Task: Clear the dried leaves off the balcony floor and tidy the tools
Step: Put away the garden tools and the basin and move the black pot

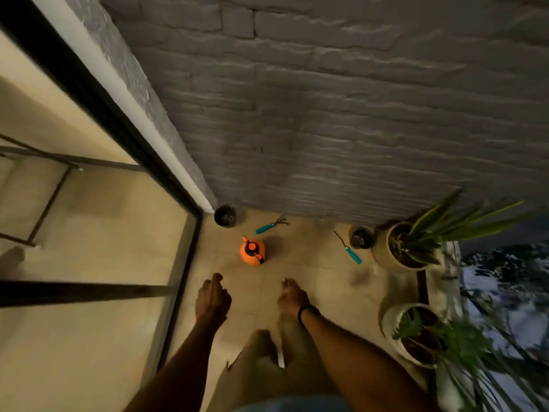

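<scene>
bare forearms reach forward over the floor (326, 281), which is pale square tile, smooth and matte. left hand (212, 295) has its fingers loosely curled with nothing in them; right hand (292, 295), a black band at its wrist, lets its fingers hang relaxed and empty. at the right edge a round white pot (389, 318) holds a blurred leafy plant. just ahead of the hands a squat orange sprayer (252, 254) with a black pump top stands upright. beyond it a hand rake (271, 225) lies flat near the wall, teal handle toward the near left, dark metal tines toward the far right. well apart to the right a second tool (348, 248) lies flat, its teal handle at the near right and its thin shaft running far left. a small black pot (225, 216) sits in the corner. another black pot (361, 237) sits beside a cream pot (380, 251) of long striped leaves. behind rises a brick wall (326, 114), grey and rough. a black-framed glass door (118, 120) runs along the left.
</scene>
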Available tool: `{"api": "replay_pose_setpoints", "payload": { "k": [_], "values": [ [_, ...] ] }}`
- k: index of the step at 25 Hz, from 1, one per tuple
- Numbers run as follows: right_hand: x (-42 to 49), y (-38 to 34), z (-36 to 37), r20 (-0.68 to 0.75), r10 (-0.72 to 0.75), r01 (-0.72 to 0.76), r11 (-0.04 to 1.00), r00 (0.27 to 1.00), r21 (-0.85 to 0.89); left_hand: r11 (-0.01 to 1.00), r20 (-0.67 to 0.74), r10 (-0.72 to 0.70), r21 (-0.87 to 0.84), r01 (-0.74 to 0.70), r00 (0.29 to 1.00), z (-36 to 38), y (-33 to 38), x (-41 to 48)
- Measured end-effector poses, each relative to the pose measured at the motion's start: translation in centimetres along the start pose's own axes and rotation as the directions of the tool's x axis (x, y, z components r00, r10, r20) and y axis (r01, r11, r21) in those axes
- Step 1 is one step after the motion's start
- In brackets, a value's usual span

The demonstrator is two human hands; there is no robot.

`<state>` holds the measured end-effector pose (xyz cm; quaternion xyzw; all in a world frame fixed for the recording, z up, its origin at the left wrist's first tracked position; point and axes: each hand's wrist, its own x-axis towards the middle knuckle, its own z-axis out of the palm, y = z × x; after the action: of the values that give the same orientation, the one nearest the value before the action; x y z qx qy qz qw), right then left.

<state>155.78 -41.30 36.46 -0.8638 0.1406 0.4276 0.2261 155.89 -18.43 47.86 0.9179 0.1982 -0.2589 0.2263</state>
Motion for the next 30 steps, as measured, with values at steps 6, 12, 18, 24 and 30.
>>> {"api": "replay_pose_setpoints", "payload": {
  "k": [6,12,18,24,30],
  "values": [
    [13.2,-3.5,-0.9,0.09,0.096,-0.091,0.994,0.991,-0.052,0.975,0.128,0.007,0.22,-0.035,0.992,4.6,1.8,16.3],
    [29.4,-7.4,3.3,0.147,0.098,-0.103,0.994,0.984,0.024,0.908,0.186,0.129,0.373,-0.192,0.974,13.7,1.9,34.9],
    [37.9,-8.6,9.6,0.138,0.005,0.004,0.998,0.99,-0.06,0.883,0.303,0.179,0.37,-0.288,0.936,21.8,-1.9,42.4],
    [29.6,-9.6,4.4,0.168,-0.103,0.133,0.975,0.98,-0.177,0.995,0.168,0.07,0.058,-0.081,0.983,16.1,-3.9,33.2],
    [11.6,-15.9,-5.3,0.332,-0.276,0.387,0.858,0.902,-0.338,0.991,0.045,-0.039,-0.129,0.045,0.998,5.0,-3.7,12.7]
  ]
}}
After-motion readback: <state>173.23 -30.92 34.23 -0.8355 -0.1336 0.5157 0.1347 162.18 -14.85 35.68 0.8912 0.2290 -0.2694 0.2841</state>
